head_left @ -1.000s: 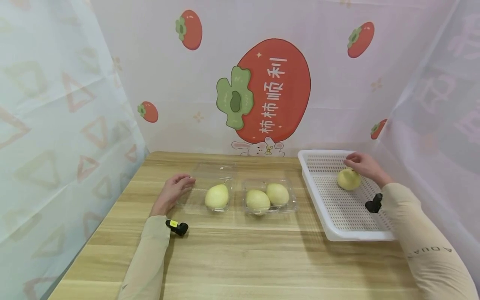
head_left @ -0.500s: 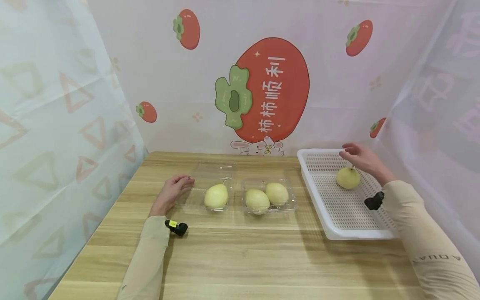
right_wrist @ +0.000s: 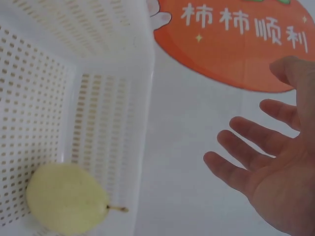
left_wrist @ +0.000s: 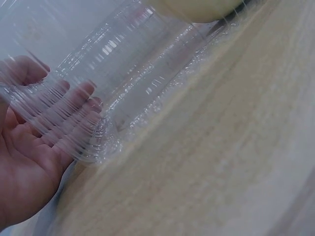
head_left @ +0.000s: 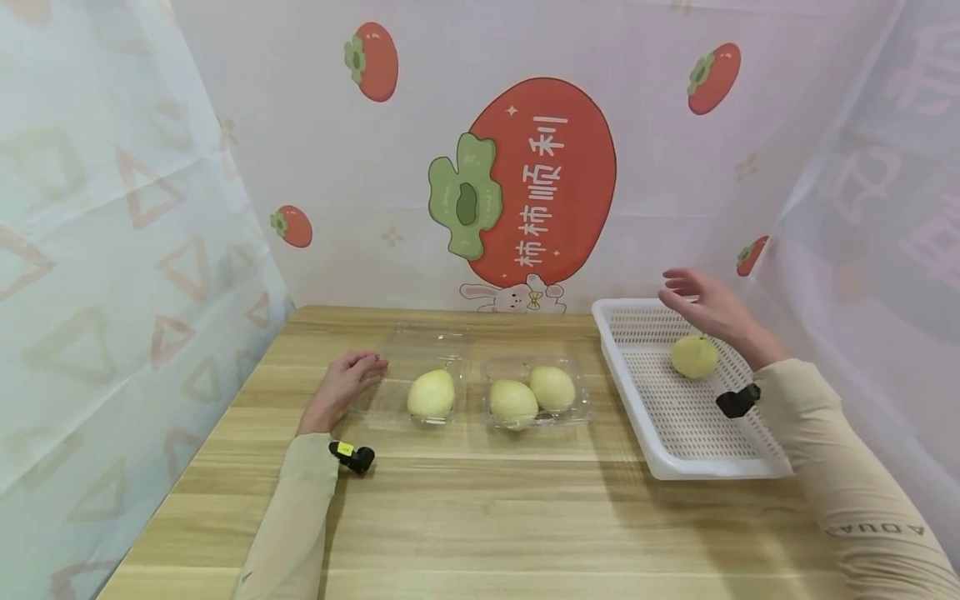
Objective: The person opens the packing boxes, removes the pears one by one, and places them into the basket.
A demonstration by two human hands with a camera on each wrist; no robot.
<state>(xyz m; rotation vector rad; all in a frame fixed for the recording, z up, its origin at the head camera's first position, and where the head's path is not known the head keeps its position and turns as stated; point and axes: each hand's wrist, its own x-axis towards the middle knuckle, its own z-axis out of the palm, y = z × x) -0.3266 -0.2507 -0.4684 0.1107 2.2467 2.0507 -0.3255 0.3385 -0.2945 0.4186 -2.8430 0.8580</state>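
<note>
My left hand [head_left: 347,385] rests at the left side of a clear plastic container [head_left: 393,392], its fingertips touching it. In the left wrist view, the fingers [left_wrist: 74,105] show through the ridged plastic, fairly straight. One pale yellow pear [head_left: 432,394] sits at the right of this container. Beside it, a second clear container [head_left: 577,414] holds a front pear [head_left: 513,403] and a back pear [head_left: 552,389]. My right hand [head_left: 708,310] hovers over the far side of a white basket [head_left: 636,408], fingers spread and holding nothing. Below it, a stemmed pear [right_wrist: 66,199] lies in the basket.
The wooden table [head_left: 480,517] carries everything, with the basket at its right. Behind stands a white backdrop [head_left: 337,167] printed with persimmons. Pale patterned curtains hang at the left [head_left: 127,275] and right [head_left: 840,250].
My right hand has risen off the basket pear and moved left and away, its fingers opening. The pear stays in the basket. My left hand has hardly moved.
</note>
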